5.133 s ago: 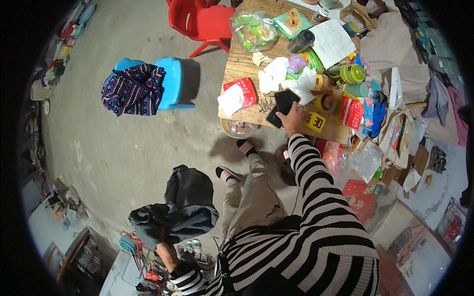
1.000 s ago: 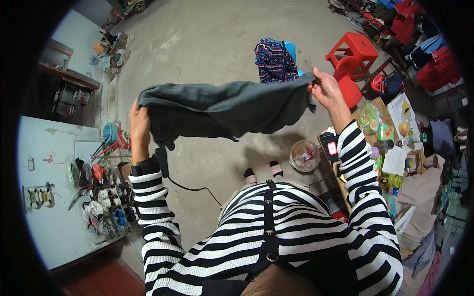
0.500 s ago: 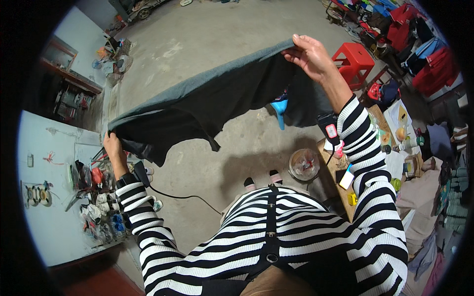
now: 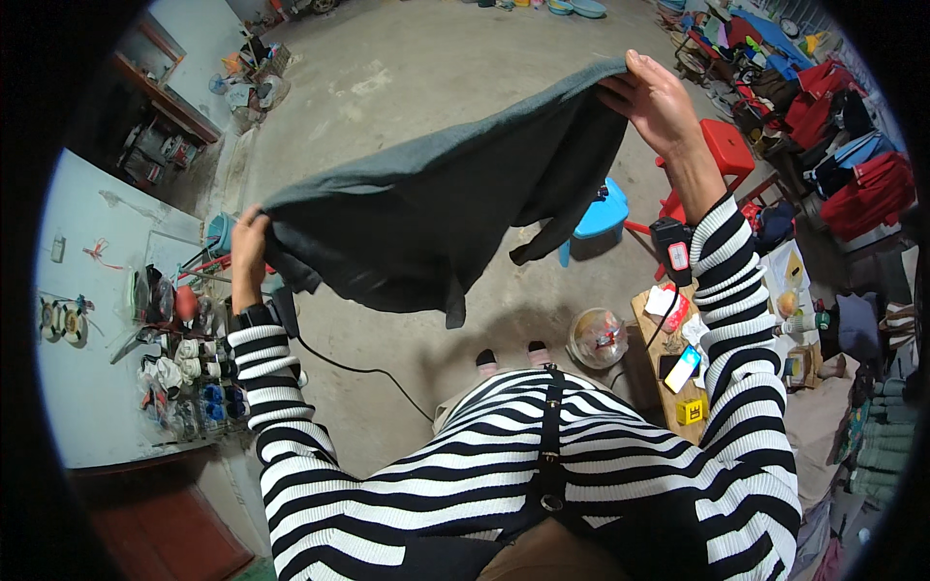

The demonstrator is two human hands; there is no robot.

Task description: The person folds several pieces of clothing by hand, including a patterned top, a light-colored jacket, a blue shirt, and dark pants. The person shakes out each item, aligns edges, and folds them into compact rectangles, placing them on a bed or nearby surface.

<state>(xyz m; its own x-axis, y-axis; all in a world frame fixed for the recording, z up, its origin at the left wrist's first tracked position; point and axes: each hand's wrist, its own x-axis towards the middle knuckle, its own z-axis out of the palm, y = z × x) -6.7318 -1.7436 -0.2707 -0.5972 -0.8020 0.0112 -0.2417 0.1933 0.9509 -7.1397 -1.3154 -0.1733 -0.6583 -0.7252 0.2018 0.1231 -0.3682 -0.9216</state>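
A wide piece of dark cloth (image 4: 407, 223), black on the side toward me and grey along its folded top edge, hangs stretched between my two hands. Its lower edge droops in uneven points; whether it is a garment, I cannot tell. My left hand (image 4: 249, 257) pinches the lower left corner. Raised farther out to the right, my right hand (image 4: 661, 107) grips the other end between thumb and fingers. The cloth slopes upward from left to right, above the concrete floor. Each wrist wears a black device, and a cable trails from both.
A blue stool (image 4: 603, 215) stands partly behind the cloth, with a red stool (image 4: 728, 145) beyond my right wrist. Near my right forearm is a wooden table (image 4: 651, 315) bearing phones and a yellow box (image 4: 690, 412). A plastic-lined bin (image 4: 599, 339) sits beside it. Clothes (image 4: 862, 198) pile up at right.
Both hands have shifted with the cloth, the right one up and rightward, the left one slightly right and up. The cloth's hanging folds have swung, and more of the blue stool shows.
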